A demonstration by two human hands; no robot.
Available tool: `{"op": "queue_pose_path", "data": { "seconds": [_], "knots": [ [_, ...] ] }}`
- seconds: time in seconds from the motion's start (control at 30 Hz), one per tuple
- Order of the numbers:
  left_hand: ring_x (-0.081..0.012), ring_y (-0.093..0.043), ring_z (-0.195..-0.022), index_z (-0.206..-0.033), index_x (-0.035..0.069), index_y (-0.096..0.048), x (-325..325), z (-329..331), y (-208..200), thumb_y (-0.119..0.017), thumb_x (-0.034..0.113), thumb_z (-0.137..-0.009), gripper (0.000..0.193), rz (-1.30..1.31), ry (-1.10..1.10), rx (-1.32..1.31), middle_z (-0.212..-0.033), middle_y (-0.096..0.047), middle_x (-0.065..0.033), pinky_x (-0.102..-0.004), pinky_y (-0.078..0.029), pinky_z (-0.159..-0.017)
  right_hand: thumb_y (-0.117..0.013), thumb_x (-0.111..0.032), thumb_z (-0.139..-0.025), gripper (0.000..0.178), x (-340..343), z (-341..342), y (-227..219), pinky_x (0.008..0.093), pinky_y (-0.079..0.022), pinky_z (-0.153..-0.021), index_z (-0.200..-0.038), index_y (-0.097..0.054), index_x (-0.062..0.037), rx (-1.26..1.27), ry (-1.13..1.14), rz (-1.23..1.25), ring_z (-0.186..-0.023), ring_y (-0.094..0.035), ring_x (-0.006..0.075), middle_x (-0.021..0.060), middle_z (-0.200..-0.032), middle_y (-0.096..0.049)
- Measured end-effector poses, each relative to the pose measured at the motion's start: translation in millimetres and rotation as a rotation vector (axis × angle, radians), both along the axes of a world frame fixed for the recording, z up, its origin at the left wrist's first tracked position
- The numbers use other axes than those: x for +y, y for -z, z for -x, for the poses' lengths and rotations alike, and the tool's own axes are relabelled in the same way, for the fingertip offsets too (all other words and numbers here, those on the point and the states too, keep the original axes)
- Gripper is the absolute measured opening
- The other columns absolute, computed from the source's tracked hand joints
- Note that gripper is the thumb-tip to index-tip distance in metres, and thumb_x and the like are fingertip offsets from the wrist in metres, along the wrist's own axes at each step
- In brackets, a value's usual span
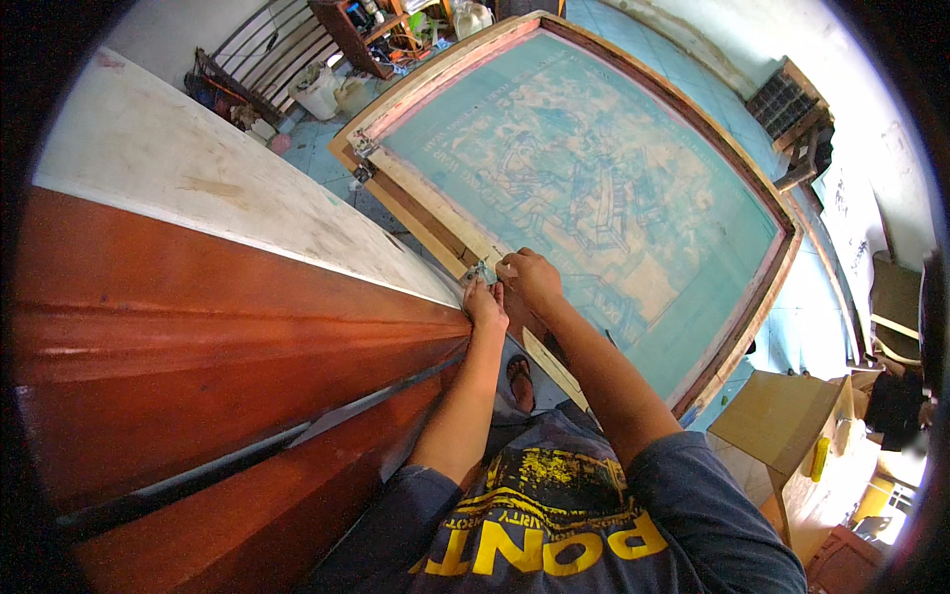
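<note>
A large wooden screen-printing frame (450,220) with teal mesh (554,148) stretched across it is tilted in front of me. The mesh carries a pale, drawn pattern. On its near left side sits a small metal hinge clamp (481,271), between the frame and a wooden bar. My left hand (485,305) has its fingers closed at the lower side of this clamp. Just right of it, my right hand (532,277) is curled over the frame's edge, fingertips pinched together by the clamp. What those fingertips hold is hidden. A second metal clamp (363,163) sits farther up the same side.
A long table with a stained white top (218,178) and reddish-brown side (237,297) runs along my left. A cardboard box (777,416) stands at the right. Cluttered shelves (371,35) and a slatted rack (277,54) are at the back. My foot (520,384) shows below my arms.
</note>
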State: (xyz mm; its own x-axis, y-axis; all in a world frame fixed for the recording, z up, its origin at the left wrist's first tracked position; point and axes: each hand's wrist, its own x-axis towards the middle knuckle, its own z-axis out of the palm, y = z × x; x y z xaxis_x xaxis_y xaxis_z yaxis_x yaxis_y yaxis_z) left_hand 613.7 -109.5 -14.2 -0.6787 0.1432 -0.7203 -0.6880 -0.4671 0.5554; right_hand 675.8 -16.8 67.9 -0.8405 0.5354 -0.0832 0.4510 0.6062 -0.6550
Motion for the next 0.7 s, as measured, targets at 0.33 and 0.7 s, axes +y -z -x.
{"op": "queue_pose_path", "data": {
  "seconds": [0.33, 0.7],
  "knots": [
    [-0.0222, -0.054, -0.094, -0.12, 0.012, -0.056, -1, -1, 11, -0.046, 0.021, -0.096, 0.028, -0.061, 0.018, -0.004, -0.116, -0.054, -0.008, -0.034, -0.05, -0.082, -0.067, -0.029, -0.074, 0.03, -3, 30, -12, 0.046, -0.052, -0.075, -0.092, -0.068, -0.0055, -0.106, 0.116, 0.143, -0.09, -0.065, 0.0336, 0.0165, -0.091, -0.066],
    [-0.0227, -0.055, -0.097, -0.117, 0.012, -0.056, 2, -7, 3, -0.05, 0.013, -0.092, 0.025, -0.045, -0.034, -0.034, -0.111, -0.056, -0.0063, -0.0362, -0.053, -0.079, -0.061, -0.016, -0.08, 0.023, 7, 43, -11, 0.0439, -0.051, -0.08, -0.101, -0.069, -0.0115, 0.055, -0.126, -0.135, -0.101, -0.061, 0.034, 0.0137, -0.11, -0.064]
  ]
}}
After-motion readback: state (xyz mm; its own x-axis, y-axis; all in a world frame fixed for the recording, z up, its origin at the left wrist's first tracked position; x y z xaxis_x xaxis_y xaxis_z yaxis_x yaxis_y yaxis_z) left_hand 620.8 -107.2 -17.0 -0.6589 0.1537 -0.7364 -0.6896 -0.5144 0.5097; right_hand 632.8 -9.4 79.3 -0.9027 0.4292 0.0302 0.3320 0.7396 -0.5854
